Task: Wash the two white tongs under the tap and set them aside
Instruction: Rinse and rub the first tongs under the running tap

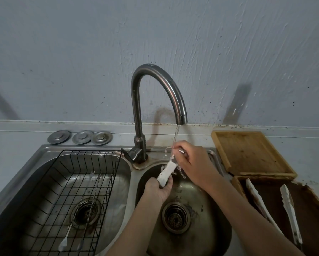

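Observation:
A white tong (166, 172) is held slanted under the water stream (175, 139) that runs from the curved metal tap (155, 78), above the right sink basin (216, 215). My left hand (157, 190) grips its lower end. My right hand (192, 163) closes around its upper end, right where the water lands and splashes. Two more long white tongs lie on a dark tray (310, 209) on the counter at the right: one (258, 199) near the tray's left edge, the other (290, 213) towards its middle.
The left basin holds a black wire rack (77, 183) with thin metal skewers and a fork in it. Three round metal sink covers (82, 137) sit behind it. A wooden board (247, 152) lies right of the tap, behind the dark tray.

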`<state>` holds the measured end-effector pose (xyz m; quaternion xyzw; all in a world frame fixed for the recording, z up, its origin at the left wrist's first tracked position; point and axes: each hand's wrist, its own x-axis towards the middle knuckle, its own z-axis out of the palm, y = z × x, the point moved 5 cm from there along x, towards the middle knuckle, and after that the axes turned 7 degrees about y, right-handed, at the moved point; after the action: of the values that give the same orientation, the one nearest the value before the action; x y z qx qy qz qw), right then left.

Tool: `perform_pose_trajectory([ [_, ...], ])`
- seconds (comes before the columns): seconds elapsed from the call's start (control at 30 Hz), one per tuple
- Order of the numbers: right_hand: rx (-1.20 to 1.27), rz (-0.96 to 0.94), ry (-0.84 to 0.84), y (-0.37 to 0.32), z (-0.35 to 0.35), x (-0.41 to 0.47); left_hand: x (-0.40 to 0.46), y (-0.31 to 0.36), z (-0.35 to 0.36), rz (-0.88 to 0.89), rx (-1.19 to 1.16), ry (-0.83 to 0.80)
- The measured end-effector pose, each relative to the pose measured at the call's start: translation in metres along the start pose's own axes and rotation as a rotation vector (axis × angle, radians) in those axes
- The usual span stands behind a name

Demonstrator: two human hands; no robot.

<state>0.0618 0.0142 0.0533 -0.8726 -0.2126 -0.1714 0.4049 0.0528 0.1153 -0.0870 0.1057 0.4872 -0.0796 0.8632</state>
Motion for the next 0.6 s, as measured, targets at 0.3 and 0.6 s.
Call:
perform_pose_trajectory([
  [0.3,-0.865,-0.112,-0.381,0.020,0.040,-0.022,-0.016,0.025,0.026,0.457,0.345,-0.005],
  [0.6,0.491,0.754,-0.308,0.049,0.079,-0.057,-0.030,0.084,0.003,0.703,0.825,0.050],
])
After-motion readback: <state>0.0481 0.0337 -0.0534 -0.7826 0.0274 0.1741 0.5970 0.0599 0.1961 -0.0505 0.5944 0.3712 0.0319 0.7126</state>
